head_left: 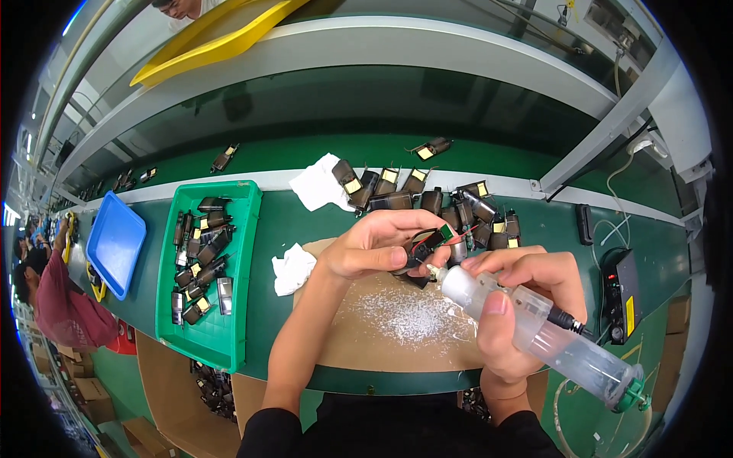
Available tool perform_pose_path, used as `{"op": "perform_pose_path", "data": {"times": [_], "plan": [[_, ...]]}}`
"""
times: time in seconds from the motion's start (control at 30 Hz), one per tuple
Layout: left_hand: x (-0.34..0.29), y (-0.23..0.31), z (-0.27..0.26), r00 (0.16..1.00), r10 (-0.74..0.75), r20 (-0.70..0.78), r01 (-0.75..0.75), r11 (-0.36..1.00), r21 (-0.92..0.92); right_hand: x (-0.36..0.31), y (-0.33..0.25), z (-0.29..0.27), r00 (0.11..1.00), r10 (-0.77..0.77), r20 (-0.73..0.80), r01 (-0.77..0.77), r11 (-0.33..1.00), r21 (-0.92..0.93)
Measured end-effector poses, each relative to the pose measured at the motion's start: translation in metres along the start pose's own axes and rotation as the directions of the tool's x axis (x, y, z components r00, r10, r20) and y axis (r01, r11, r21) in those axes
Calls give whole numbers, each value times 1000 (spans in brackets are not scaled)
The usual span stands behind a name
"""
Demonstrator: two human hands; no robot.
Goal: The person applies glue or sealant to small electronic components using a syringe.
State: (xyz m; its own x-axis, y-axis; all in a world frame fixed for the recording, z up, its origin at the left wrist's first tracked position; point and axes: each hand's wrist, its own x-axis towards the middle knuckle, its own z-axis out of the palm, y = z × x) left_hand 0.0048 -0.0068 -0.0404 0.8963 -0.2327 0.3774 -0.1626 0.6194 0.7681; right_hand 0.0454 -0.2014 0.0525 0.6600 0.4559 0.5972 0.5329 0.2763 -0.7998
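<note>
The left hand (374,248) pinches a small black wired component (424,246) over the brown work board (397,336), tilted toward the clear glue syringe (534,328) (nozzle touching it from four o'clock) gripped by the right hand (519,305).

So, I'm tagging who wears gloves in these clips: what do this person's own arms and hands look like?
No gloves: both the left hand and right hand are bare, with short, unpainted nails. The forearms are bare too. Black sleeves show only at the lower edge, pushed up near the elbows. No watch, rings or wristbands can be seen.
</note>
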Motion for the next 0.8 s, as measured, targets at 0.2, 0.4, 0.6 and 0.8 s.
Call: {"op": "perform_pose_path", "data": {"times": [0.2,0.4,0.6,0.8], "plan": [[-2,4,0,1000,-3,-12,4,999,45,1,-5,10,996,85,-13,-86,996,-40],[-2,4,-4,998,47,35,-50,995,90,1,3,3,997,-10,70,12,1000,-26],[-2,8,-2,997,50,52,-55,993,102,3,-7,13,994,105,18,-103,992,-75],[-3,10,-2,998,35,49,-40,994,106,2,-8,14,993,113,26,-110,990,-84]]}}
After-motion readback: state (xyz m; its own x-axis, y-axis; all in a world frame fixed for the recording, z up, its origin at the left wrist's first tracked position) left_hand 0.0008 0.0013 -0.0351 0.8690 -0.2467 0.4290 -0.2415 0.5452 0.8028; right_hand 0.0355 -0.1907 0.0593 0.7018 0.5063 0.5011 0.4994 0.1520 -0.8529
